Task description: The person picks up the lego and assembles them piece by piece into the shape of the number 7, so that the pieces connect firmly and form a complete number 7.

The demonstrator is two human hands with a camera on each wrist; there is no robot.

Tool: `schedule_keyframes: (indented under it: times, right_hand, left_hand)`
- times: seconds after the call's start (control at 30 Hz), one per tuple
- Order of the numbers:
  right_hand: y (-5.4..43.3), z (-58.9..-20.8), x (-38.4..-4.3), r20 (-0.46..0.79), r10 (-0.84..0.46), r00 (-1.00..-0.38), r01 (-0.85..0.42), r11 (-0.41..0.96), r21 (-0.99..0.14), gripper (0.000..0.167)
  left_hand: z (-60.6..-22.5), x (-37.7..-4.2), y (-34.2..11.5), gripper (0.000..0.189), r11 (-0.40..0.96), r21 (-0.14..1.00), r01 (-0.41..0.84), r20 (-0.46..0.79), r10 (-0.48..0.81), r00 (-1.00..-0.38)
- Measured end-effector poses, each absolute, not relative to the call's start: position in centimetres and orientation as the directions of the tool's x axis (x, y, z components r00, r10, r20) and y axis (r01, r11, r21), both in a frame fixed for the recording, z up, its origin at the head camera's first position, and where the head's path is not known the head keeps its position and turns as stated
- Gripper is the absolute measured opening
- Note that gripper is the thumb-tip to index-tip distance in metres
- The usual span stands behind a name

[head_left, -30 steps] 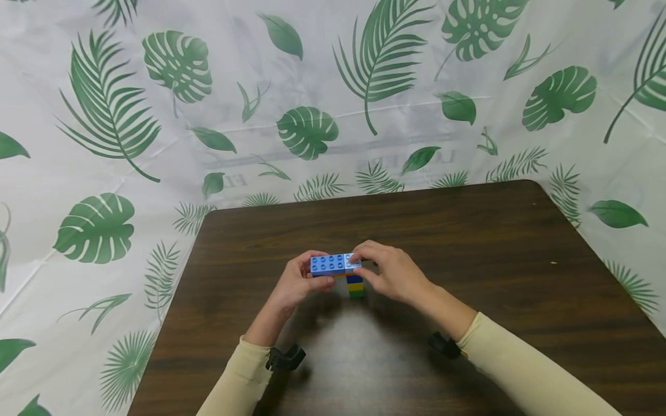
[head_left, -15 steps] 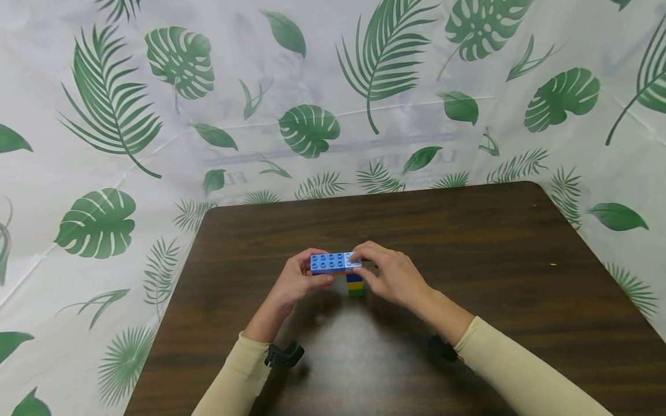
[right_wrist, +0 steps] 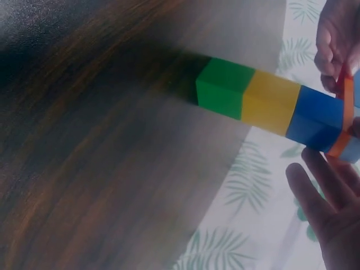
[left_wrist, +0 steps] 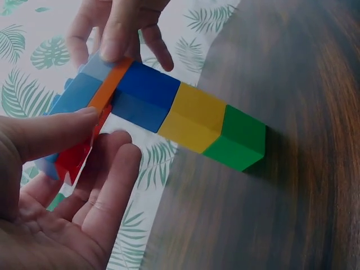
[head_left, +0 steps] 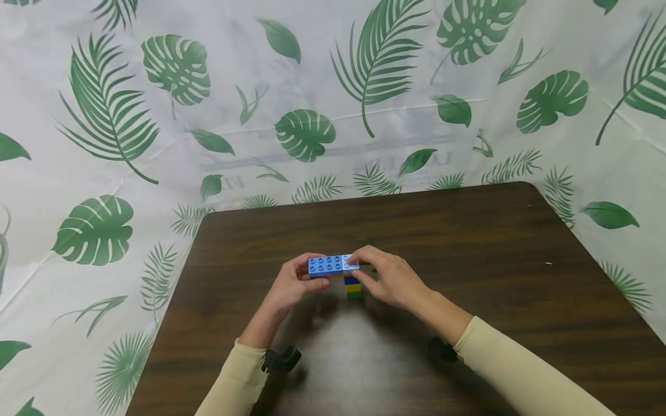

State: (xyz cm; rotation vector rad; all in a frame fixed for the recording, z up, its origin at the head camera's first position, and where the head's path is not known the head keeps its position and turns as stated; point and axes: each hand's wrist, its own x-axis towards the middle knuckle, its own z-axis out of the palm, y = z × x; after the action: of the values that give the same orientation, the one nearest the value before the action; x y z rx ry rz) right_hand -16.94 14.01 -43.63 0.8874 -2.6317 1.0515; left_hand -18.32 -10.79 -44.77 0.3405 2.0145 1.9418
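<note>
A small tower of toy building bricks stands on the table: a green brick (left_wrist: 239, 138) lowest, then a yellow brick (left_wrist: 194, 115) and a dark blue brick (left_wrist: 147, 93). Over these lies a thin orange plate (left_wrist: 114, 83), jutting out to the left. On top sit a long light blue brick (head_left: 326, 264) and a paler small blue brick (head_left: 346, 270), end to end. My left hand (head_left: 288, 286) grips the overhanging end, thumb in front, with a red brick (left_wrist: 73, 160) beneath the overhang. My right hand (head_left: 395, 280) pinches the small blue brick over the tower, index finger on its studs.
The dark wood-grain table (head_left: 447, 231) reaches back to a white curtain (head_left: 234, 75) printed with green leaves. A tiny pale speck (head_left: 548, 263) lies on the right part of the table. Black straps (head_left: 281, 359) show at both wrists.
Both hands keep the same hold on the bricks, and the tower stays in place. Only the head view shifts slightly.
</note>
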Motion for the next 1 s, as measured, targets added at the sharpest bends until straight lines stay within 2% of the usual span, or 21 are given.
schedule_keyframes:
  times: [0.3,0.5,0.7,1.0]
  right_hand:
    - [14.6,-43.7,-17.2,0.346,-0.492,-0.799,-0.593,0.553,-0.584,0.031]
    - [15.4,-43.5,-17.6,0.341,-0.491,-0.802,-0.583,0.52,-0.624,0.036]
    - [16.2,-43.7,-17.7,0.283,-0.42,-0.862,-0.481,0.503,-0.718,0.036]
    - [17.2,-43.8,-17.9,0.195,-0.236,-0.952,-0.285,0.449,-0.847,0.029]
  left_hand:
    - [-44.6,-18.1,-11.7,0.041,0.071,0.997,-0.007,-0.026,0.273,-0.962]
    - [-44.7,-18.4,-11.4,0.043,0.085,0.996,0.022,-0.002,0.268,-0.963]
    - [-44.4,-18.4,-10.9,0.045,0.073,0.997,0.011,-0.009,0.269,-0.963]
    - [-45.1,-18.6,-9.9,0.029,0.072,0.996,0.05,0.031,0.25,-0.968]
